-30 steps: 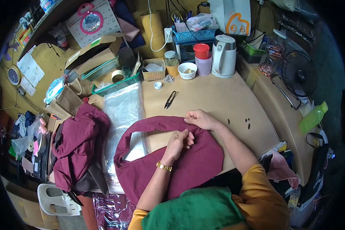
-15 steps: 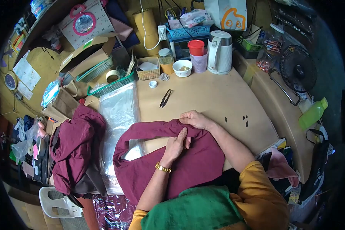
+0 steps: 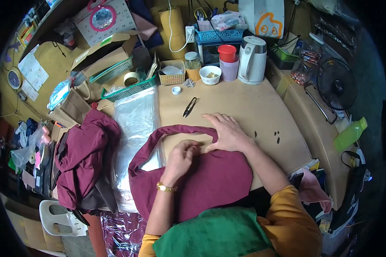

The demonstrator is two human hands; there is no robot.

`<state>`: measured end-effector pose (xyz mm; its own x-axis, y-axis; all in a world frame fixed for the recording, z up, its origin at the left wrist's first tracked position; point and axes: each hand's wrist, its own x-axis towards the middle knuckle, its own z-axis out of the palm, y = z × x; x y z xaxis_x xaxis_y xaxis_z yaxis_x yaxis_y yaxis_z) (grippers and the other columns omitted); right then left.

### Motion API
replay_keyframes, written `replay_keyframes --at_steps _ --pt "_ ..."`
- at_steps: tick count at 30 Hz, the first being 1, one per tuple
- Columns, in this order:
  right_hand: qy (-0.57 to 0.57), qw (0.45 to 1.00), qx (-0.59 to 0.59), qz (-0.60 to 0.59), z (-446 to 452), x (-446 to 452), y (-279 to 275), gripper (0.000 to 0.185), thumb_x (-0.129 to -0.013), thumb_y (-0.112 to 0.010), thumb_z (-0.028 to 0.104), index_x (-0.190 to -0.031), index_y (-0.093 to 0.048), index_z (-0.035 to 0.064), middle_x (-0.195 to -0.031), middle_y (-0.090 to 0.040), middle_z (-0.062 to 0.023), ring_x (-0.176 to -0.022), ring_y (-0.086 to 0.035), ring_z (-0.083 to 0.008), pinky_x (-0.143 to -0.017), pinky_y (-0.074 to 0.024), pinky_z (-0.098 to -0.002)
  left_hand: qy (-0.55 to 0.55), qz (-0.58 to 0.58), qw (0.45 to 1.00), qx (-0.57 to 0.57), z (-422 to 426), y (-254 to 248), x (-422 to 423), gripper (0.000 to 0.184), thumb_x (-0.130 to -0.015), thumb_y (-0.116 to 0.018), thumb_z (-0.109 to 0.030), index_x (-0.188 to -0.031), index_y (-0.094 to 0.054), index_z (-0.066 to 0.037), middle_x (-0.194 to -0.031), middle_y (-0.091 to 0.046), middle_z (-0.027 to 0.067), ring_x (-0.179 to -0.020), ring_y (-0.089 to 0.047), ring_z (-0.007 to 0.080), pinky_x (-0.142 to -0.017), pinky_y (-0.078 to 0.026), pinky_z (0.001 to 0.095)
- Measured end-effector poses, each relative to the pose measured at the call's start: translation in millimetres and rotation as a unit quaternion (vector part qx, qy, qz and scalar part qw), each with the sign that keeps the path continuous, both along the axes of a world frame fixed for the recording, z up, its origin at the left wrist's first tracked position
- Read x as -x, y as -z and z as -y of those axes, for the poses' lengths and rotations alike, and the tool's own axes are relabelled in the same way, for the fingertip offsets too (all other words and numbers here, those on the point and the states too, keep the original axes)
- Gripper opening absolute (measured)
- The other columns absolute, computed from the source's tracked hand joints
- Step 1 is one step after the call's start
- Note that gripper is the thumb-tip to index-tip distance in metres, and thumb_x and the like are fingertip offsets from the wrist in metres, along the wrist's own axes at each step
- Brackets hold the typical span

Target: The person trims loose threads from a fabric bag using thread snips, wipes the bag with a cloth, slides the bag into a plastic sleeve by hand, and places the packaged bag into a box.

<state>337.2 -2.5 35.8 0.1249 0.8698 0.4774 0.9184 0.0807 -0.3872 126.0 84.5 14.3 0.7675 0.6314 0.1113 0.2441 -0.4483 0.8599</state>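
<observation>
Under and between the two hands, the bag (image 3: 218,177) lies on the table (image 3: 244,100), its strap (image 3: 171,129) looping out left of them.
At the strap's right end, the right hand (image 3: 230,135) is spread open over the cloth, thumb apart from the fingers, not clenched. Just beside it, the left hand (image 3: 181,159) is curled by the bag's upper edge; whether its fingertips pinch cloth, I cannot tell. The bag looks light and limp, perhaps slightly slippery, apt to crease rather than break; the strap's base seems the surest hold. Beyond the hands lie the snips (image 3: 190,107); to their left, the plastic sleeves (image 3: 135,120) and heaped garment (image 3: 85,156).
</observation>
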Motion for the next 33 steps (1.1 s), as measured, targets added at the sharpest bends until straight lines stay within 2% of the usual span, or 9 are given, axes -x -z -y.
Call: replay_keyframes --at_steps 4,6,10,13,15,18,21,28,33 --pt "-0.002 0.997 0.051 0.058 -23.3 -15.8 25.4 0.017 -0.08 -0.07 0.01 -0.093 -0.063 0.0032 -0.083 -0.069 -0.0161 -0.082 -0.067 -0.0337 -0.082 -0.0419 -0.0461 -0.11 0.119 0.983 -0.083 -49.1 46.5 43.8 0.052 -0.093 -0.058 -0.002 -0.142 -0.043 -0.007 -0.119 -0.063 0.0148 -0.09 -0.067 0.0246 -0.083 -0.054 0.0355" --pt "0.048 0.998 0.015 0.043 -25.0 -33.1 33.4 0.013 -0.078 -0.072 0.008 -0.077 -0.059 0.0053 -0.066 -0.067 -0.0114 -0.074 -0.066 -0.033 -0.081 -0.0418 -0.045 -0.23 0.168 0.94 0.19 -46.2 26.6 68.8 0.056 -0.098 -0.056 -0.005 -0.148 -0.033 -0.01 -0.113 -0.061 0.0112 -0.087 -0.063 0.0151 -0.077 -0.054 0.0274" --pt "0.075 0.993 0.064 0.065 -17.5 -40.4 16.8 0.015 -0.077 -0.073 0.01 -0.085 -0.063 0.0027 -0.079 -0.068 -0.0148 -0.079 -0.066 -0.0333 -0.083 -0.0423 -0.046 -0.201 0.122 0.968 0.088 -25.0 -4.1 104.2 0.048 -0.095 -0.063 -0.009 -0.139 -0.045 -0.006 -0.101 -0.064 0.0086 -0.082 -0.062 0.0151 -0.07 -0.053 0.0273" --pt "0.06 0.989 -0.078 0.106 -8.7 -15.8 -10.2 0.038 -0.082 -0.073 0.015 -0.114 -0.06 0.0013 -0.105 -0.06 -0.0161 -0.095 -0.062 -0.0341 -0.086 -0.0462 -0.0444 -0.382 -0.006 0.831 -0.405 -21.0 -11.8 119.9 0.051 -0.078 -0.08 -0.013 -0.125 -0.06 -0.005 -0.095 -0.067 0.0101 -0.08 -0.063 0.0226 -0.069 -0.051 0.0358" --pt "-0.034 0.996 0.064 -0.056 -16.1 19.5 -18.2 0.042 -0.084 -0.073 0.018 -0.119 -0.058 0.0006 -0.114 -0.058 -0.0159 -0.102 -0.061 -0.0311 -0.085 -0.0479 -0.0424 -0.369 -0.011 0.88 -0.297 -35.6 13.9 127.8 0.045 -0.078 -0.079 -0.012 -0.119 -0.062 -0.004 -0.092 -0.068 0.0111 -0.076 -0.064 0.0238 -0.068 -0.051 0.0361" --pt "-0.205 0.815 0.344 -0.418 -43.9 69.1 11.1 0.059 -0.092 -0.07 0.034 -0.133 -0.05 -0.0035 -0.13 -0.055 -0.0157 -0.113 -0.058 -0.025 -0.084 -0.0522 -0.0412 -0.355 -0.001 0.925 -0.136 -32.6 18.4 118.3 0.013 -0.082 -0.074 -0.011 -0.087 -0.066 -0.002 -0.069 -0.065 0.0101 -0.064 -0.064 0.0237 -0.064 -0.051 0.0357" --pt "-0.047 0.628 0.283 -0.723 -78.7 99.2 40.3 0.076 -0.093 -0.067 0.045 -0.142 -0.04 -0.0047 -0.121 -0.06 -0.0183 -0.103 -0.062 -0.0287 -0.082 -0.0532 -0.0456 -0.32 -0.014 0.941 -0.111 -8.0 6.7 107.2 0.008 -0.082 -0.068 -0.007 -0.085 -0.065 -0.001 -0.069 -0.064 0.0108 -0.062 -0.063 0.0229 -0.064 -0.051 0.0353" --pt "0.011 0.501 0.057 -0.863 -130.3 86.0 78.4 0.078 -0.1 -0.048 0.054 -0.142 -0.028 -0.009 -0.14 -0.044 -0.0281 -0.131 -0.046 -0.0386 -0.106 -0.0443 -0.0512 -0.151 -0.029 0.97 -0.186 19.6 5.2 122.9 0.013 -0.073 -0.063 0.005 -0.084 -0.061 -0.003 -0.07 -0.058 0.0133 -0.071 -0.061 0.0292 -0.068 -0.05 0.0396" --pt "-0.175 0.384 0.044 -0.906 -116.0 76.9 86.1 0.069 -0.106 -0.028 0.046 -0.148 -0.02 -0.0083 -0.156 -0.023 -0.0295 -0.146 -0.027 -0.0385 -0.119 -0.0261 -0.0525 -0.054 -0.114 0.988 -0.085 12.1 -2.5 141.6 0.017 -0.077 -0.069 -0.005 -0.09 -0.06 -0.003 -0.084 -0.061 0.0093 -0.084 -0.06 0.0262 -0.079 -0.048 0.0393"
